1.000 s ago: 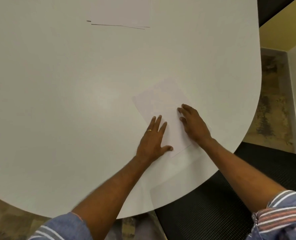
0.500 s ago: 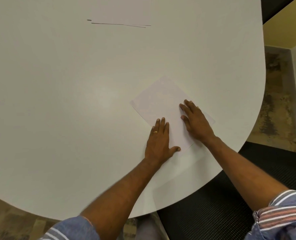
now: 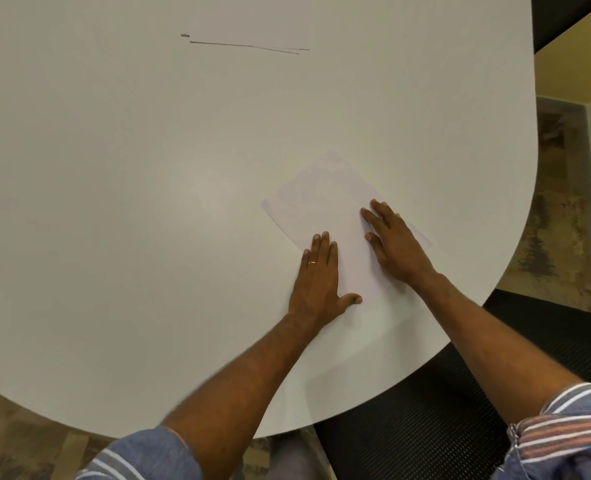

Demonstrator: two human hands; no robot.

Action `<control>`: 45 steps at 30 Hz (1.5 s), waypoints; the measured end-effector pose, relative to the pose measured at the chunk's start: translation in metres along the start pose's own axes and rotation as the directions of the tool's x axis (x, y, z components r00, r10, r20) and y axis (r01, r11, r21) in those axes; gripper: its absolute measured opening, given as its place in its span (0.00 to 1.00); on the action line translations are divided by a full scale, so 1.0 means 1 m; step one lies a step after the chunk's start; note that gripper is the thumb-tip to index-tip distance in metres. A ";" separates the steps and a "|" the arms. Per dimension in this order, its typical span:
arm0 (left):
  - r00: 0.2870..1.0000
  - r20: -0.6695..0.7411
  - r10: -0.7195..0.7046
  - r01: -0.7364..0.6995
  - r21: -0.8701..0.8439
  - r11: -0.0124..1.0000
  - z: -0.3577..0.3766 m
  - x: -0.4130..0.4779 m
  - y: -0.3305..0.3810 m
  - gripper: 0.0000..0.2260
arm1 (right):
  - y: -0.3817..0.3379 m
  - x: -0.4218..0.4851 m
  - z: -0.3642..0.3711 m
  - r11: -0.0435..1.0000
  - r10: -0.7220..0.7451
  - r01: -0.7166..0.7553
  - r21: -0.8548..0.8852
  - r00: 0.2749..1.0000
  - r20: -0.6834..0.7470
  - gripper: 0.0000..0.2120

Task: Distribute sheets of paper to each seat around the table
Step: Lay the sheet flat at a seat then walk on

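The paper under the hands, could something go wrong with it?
Maybe. Both hands lie flat on the sheet of paper, the left hand at its near corner and the right hand on its right side. If they push different ways, it could wrinkle. It lies near the rounded edge of the white table, by the black mesh chair, so a hard shove might slide it off.

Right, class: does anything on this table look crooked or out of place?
The sheet under both hands lies at a slant, its corners pointing diagonally across the table. The far stack of paper is slightly fanned, its lower edges not lining up. Nothing looks damaged.
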State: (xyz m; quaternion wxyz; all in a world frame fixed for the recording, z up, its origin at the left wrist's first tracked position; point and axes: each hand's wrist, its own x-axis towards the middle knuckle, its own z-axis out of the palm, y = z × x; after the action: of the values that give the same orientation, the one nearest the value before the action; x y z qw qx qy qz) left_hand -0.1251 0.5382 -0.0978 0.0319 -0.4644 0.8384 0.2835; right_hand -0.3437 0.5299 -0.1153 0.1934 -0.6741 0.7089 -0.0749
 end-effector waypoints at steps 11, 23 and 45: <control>0.999 0.049 0.015 -0.017 0.041 0.999 -0.009 0.002 -0.002 0.52 | 0.000 0.000 0.001 1.000 0.012 -0.012 -0.003 1.000 -0.025 0.25; 0.999 0.049 -0.003 0.000 0.048 0.999 -0.014 0.002 0.001 0.53 | -0.003 0.001 -0.004 1.000 0.014 -0.014 0.001 1.000 -0.005 0.25; 0.975 -0.219 -0.030 0.039 0.038 0.999 -0.059 -0.001 -0.002 0.33 | -0.023 -0.008 -0.055 0.997 0.017 -0.019 -0.074 0.999 -0.034 0.31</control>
State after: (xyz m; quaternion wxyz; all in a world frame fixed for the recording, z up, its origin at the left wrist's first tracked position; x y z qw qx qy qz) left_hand -0.1103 0.5081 -0.0487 -0.0457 -0.5063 0.8346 0.2124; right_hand -0.3428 0.5270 -0.0549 0.1571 -0.6731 0.7204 -0.0581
